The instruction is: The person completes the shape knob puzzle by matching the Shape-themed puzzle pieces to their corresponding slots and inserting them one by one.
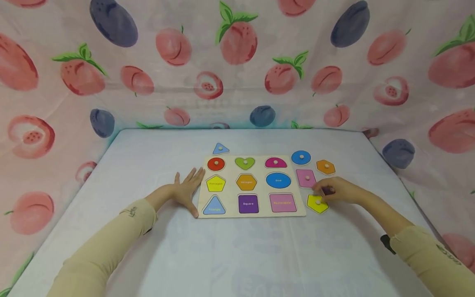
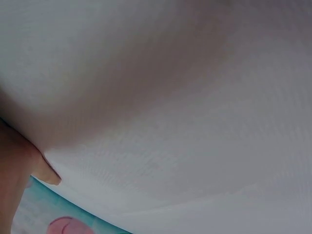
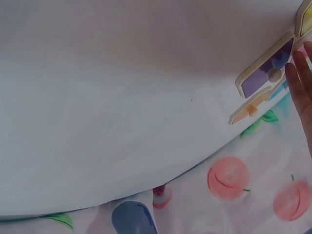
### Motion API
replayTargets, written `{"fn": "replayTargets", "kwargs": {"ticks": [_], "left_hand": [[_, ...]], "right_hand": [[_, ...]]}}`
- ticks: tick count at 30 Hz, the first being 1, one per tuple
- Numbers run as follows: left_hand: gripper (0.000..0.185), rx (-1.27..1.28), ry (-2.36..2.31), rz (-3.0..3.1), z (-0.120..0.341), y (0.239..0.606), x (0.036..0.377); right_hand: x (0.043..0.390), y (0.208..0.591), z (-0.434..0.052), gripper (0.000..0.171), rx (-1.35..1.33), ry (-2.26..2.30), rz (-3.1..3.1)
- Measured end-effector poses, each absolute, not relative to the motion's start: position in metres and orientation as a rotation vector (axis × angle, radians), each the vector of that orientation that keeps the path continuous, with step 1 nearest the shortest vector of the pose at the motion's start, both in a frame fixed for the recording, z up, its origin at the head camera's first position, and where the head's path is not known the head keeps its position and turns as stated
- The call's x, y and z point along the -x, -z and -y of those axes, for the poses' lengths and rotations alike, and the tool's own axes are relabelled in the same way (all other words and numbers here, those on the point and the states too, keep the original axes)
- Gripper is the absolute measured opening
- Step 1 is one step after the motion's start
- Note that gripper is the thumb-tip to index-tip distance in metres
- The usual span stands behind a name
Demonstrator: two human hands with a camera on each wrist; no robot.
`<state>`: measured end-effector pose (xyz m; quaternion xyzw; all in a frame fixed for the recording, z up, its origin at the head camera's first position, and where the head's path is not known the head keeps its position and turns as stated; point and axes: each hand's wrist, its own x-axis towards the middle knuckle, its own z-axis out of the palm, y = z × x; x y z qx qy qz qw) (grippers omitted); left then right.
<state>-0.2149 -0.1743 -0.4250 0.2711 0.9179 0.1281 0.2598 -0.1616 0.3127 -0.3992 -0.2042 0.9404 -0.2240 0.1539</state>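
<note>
Left hand (image 1: 186,192), spread, touches the board (image 1: 231,198) at nine o'clock. Right hand (image 1: 339,190) at three — can't tell if pinching. Yellow piece (image 1: 314,205) there looks light, hard — hold its knob (image 1: 318,202).

Clearance: wide on the near side of the table (image 1: 252,251), tight at the board's right.
A low pass lies open between my forearms, up to the board (image 1: 231,208). My left hand (image 1: 186,191) blocks its left edge. Knobs obstruct the right: pink rectangle (image 1: 304,179), blue oval (image 1: 299,159), orange hexagon (image 1: 325,169), yellow pentagon (image 1: 315,206), and purple piece (image 3: 256,84) beside my right hand's (image 1: 343,189) fingers. Patterned fabric (image 1: 148,103) walls off the far side.
</note>
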Motion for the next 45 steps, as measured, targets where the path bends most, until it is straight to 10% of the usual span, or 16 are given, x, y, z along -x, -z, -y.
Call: {"fn": "replayTargets", "kwargs": {"ticks": [45], "left_hand": [[0.142, -0.692, -0.274, -2.507, 0.172, 0.426, 0.217]], "right_hand": [[0.161, 0.404, -0.306, 0.008, 0.634, 0.7, -2.681]]}}
